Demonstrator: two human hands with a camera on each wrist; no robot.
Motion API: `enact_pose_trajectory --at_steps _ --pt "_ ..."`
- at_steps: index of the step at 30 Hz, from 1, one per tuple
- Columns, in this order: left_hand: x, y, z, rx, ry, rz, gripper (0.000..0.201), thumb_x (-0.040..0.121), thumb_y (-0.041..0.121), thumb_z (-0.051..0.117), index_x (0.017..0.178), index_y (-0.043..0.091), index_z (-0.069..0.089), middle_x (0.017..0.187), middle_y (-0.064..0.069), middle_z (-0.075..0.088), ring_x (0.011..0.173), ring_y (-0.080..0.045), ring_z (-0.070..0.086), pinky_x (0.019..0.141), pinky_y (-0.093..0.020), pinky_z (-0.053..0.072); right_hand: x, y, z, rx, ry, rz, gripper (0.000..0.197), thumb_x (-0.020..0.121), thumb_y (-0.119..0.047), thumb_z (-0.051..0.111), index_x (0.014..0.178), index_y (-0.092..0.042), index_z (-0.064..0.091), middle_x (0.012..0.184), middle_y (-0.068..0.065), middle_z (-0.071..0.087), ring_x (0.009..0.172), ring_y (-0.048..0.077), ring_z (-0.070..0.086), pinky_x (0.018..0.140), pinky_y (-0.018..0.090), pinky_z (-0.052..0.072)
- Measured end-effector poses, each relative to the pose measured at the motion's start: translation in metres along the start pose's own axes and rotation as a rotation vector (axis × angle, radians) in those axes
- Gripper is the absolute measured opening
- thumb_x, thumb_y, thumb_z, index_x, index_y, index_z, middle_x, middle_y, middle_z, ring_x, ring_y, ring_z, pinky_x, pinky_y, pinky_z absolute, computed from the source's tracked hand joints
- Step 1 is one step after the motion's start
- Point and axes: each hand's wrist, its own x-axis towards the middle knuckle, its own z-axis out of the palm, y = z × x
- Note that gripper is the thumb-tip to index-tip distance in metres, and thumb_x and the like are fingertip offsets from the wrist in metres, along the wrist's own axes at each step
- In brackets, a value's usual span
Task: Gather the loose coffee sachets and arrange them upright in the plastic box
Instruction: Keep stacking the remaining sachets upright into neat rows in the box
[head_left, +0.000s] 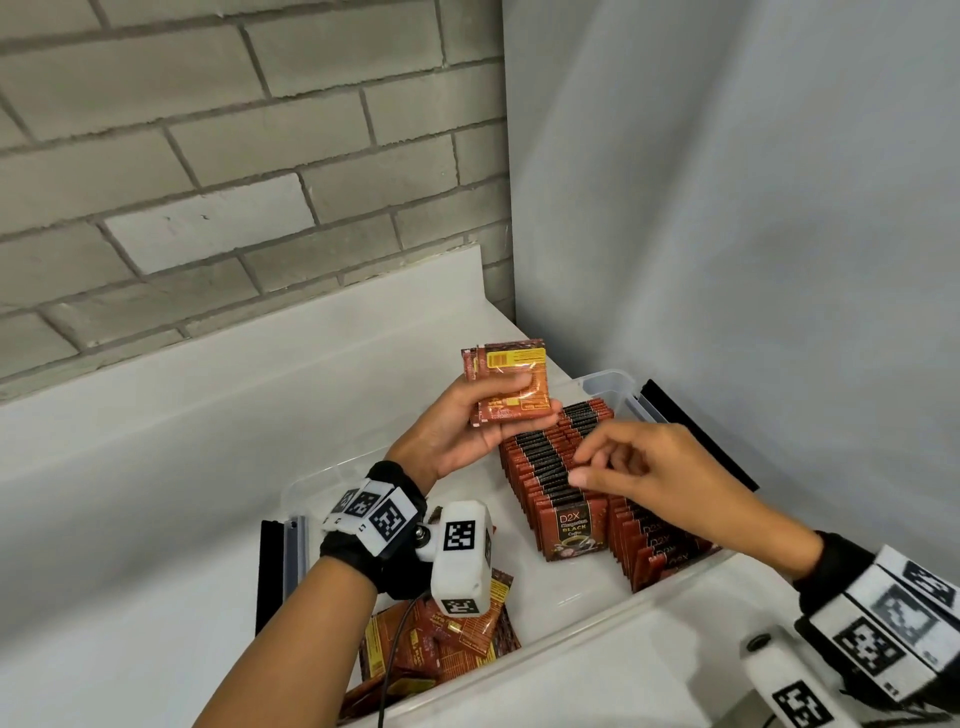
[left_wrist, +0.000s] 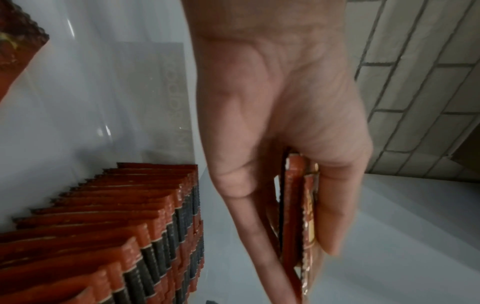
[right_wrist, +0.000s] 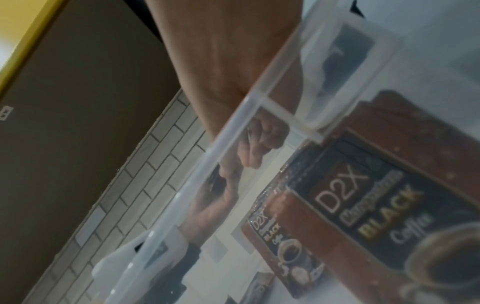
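A: Where are the sachets?

B: A few are in the left hand (head_left: 457, 431), a small stack of sachets (head_left: 511, 382) raised above the plastic box (head_left: 608, 387), thumb across the printed back and fingers behind. The wrist view shows their edges (left_wrist: 296, 205) pinched between thumb and fingers.

A: And in the box?

B: Two upright rows (head_left: 558, 462) stand packed along its right part, fronts toward the person (the nearest reads "D2X Black Coffee"). A loose pile (head_left: 452, 644) lies flat at the near left end, partly behind the wrist camera.

A: The right hand?

B: The right hand (head_left: 623, 462) hovers over the rows, fingers curled, thumb and forefinger at the sachet tops; I cannot tell whether it pinches one.

A: Around that?

B: A white counter (head_left: 208, 467), a grey brick wall (head_left: 208, 156) behind.
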Motion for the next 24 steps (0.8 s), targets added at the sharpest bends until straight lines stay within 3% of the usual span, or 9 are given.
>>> enact_pose_trajectory --at_steps 3,6,9,14,17,19,21,24 --pt "0.0 -0.006 0.003 0.122 -0.035 -0.005 0.019 0.086 0.0 0.057 0.096 0.008 0.071 0.089 -0.013 0.072 0.084 -0.026 0.072 0.08 -0.035 0.059 0.002 0.0 -0.001 0.155 0.121 0.055 0.026 0.074 -0.042 0.07 0.092 -0.025 0.068 0.08 -0.007 0.065 0.073 0.001 0.058 0.069 0.014 0.048" --pt "0.001 -0.011 0.008 0.231 -0.044 -0.003 0.018 0.079 0.006 0.066 0.09 0.016 0.076 0.092 -0.007 0.073 0.086 -0.019 0.07 0.081 -0.029 0.056 0.004 -0.001 -0.002 0.271 0.146 0.086 0.03 0.073 -0.042 0.069 0.095 -0.023 0.066 0.086 -0.003 0.066 0.082 0.009 0.062 0.078 0.02 0.052" --pt "0.002 -0.017 0.01 0.273 -0.085 -0.019 0.032 0.067 0.013 0.083 0.098 0.015 0.074 0.096 -0.006 0.072 0.091 -0.02 0.069 0.083 -0.03 0.054 0.005 -0.002 -0.001 0.306 0.137 0.07 0.028 0.072 -0.039 0.07 0.094 -0.021 0.066 0.085 -0.003 0.067 0.081 0.011 0.063 0.077 0.02 0.052" --pt "0.003 -0.021 0.015 0.207 -0.095 -0.054 0.039 0.065 0.025 0.082 0.101 0.014 0.073 0.101 -0.009 0.072 0.094 -0.022 0.069 0.078 -0.031 0.057 0.005 -0.001 -0.001 0.342 0.213 0.038 0.017 0.077 -0.03 0.07 0.091 -0.02 0.066 0.082 -0.004 0.068 0.074 0.012 0.064 0.069 0.018 0.051" --pt "0.004 -0.021 0.014 0.162 -0.067 -0.069 0.067 0.06 0.042 0.087 0.115 0.01 0.065 0.109 -0.014 0.069 0.094 -0.023 0.069 0.079 -0.031 0.057 0.005 -0.005 -0.002 0.499 0.292 0.01 0.012 0.083 -0.018 0.065 0.094 -0.015 0.061 0.081 0.003 0.07 0.064 0.018 0.067 0.062 0.02 0.053" --pt "0.004 -0.02 0.016 0.136 -0.058 -0.084 0.089 0.054 0.052 0.087 0.125 0.006 0.057 0.111 -0.017 0.066 0.092 -0.022 0.068 0.079 -0.032 0.057 0.003 -0.008 -0.004 0.578 0.344 -0.005 0.01 0.085 -0.013 0.063 0.094 -0.01 0.059 0.082 0.007 0.072 0.066 0.023 0.07 0.065 0.024 0.057" --pt "0.005 -0.019 0.016 0.086 -0.044 -0.113 0.1 0.046 0.057 0.088 0.124 0.003 0.055 0.105 -0.017 0.066 0.091 -0.022 0.068 0.079 -0.033 0.058 0.003 -0.009 -0.005 0.602 0.382 -0.008 0.011 0.084 -0.013 0.064 0.093 -0.01 0.06 0.084 0.006 0.074 0.075 0.021 0.072 0.07 0.025 0.058" --pt "0.007 -0.018 0.015 0.019 -0.037 -0.137 0.092 0.039 0.056 0.089 0.111 0.005 0.062 0.092 -0.017 0.068 0.085 -0.024 0.07 0.076 -0.034 0.059 0.004 -0.004 -0.005 0.548 0.435 -0.031 0.012 0.08 -0.01 0.069 0.091 -0.012 0.064 0.09 0.004 0.073 0.087 0.016 0.071 0.078 0.021 0.055"
